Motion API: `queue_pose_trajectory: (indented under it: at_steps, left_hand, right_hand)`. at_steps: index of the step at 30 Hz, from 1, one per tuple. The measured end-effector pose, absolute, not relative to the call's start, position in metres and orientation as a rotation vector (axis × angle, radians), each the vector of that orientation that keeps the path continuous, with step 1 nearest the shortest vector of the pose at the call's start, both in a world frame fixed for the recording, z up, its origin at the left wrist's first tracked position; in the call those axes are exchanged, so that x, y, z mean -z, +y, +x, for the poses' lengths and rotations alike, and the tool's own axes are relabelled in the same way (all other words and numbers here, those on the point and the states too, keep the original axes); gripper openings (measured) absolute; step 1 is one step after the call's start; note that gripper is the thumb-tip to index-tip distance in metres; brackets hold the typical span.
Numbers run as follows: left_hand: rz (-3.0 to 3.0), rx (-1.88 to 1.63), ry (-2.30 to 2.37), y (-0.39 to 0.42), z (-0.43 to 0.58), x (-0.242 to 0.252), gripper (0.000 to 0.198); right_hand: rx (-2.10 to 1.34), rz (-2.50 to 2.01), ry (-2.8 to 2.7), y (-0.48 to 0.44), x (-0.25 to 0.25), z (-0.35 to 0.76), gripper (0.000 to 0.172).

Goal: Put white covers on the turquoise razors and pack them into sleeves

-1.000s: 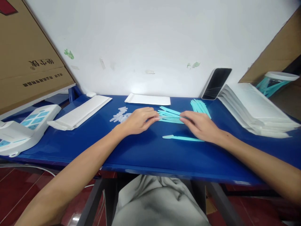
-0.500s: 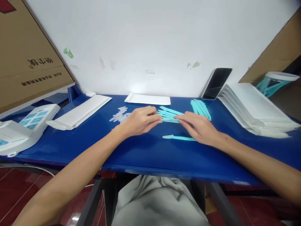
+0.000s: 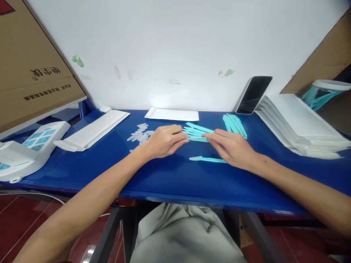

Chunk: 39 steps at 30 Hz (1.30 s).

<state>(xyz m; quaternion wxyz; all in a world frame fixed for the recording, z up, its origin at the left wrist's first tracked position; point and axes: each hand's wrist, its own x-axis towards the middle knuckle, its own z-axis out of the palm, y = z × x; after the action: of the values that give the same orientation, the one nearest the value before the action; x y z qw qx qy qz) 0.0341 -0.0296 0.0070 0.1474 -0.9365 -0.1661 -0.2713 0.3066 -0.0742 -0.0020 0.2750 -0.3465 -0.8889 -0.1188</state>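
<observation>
My left hand (image 3: 170, 140) is closed in a pinch at the left end of a thin turquoise eyebrow razor (image 3: 196, 139). The fingers hide that end, so a cover in them cannot be made out. From the other side, my right hand (image 3: 230, 146) grips the razor's right part. Just behind my fingers lies a loose pile of turquoise razors (image 3: 196, 128). A single razor (image 3: 205, 159) rests nearer the front edge, partly under my right hand. Small translucent blade caps (image 3: 140, 134) are scattered left of my left hand.
A bundle of razors (image 3: 234, 125) lies behind my right hand. White packets (image 3: 171, 114) lie at the back and left; stacked packets (image 3: 307, 120) stand right. A phone (image 3: 253, 95) leans on the wall. A white device (image 3: 41, 142) and a cardboard box (image 3: 38, 54) are left.
Both hands stay in nearly the same place, still pinching the razor between them. The view has shifted very slightly.
</observation>
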Motion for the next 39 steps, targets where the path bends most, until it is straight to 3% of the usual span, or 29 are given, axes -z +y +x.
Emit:
queue_pose_trajectory:
  at_steps: [5,17,27,39]
  left_hand:
    - [-2.633,0.72,-0.425,-0.032,0.037,-0.01,0.034]
    - [-2.741,0.692,-0.566,-0.026,0.028,-0.01,0.035]
    - [-2.807,0.661,-0.876,-0.01,0.004,-0.016,0.039]
    - [-2.919,0.489,-0.587,-0.032,0.039,-0.004,0.04]
  right_hand:
    - [0.477,-0.88,-2.393,-0.078,0.001,0.303,0.028]
    - [0.187,-0.966,-2.425,-0.074,-0.007,0.312,0.03]
    - [0.15,-1.045,-2.631,-0.071,-0.007,0.313,0.036]
    - [0.008,-1.112,-2.572,-0.073,-0.003,0.308,0.031]
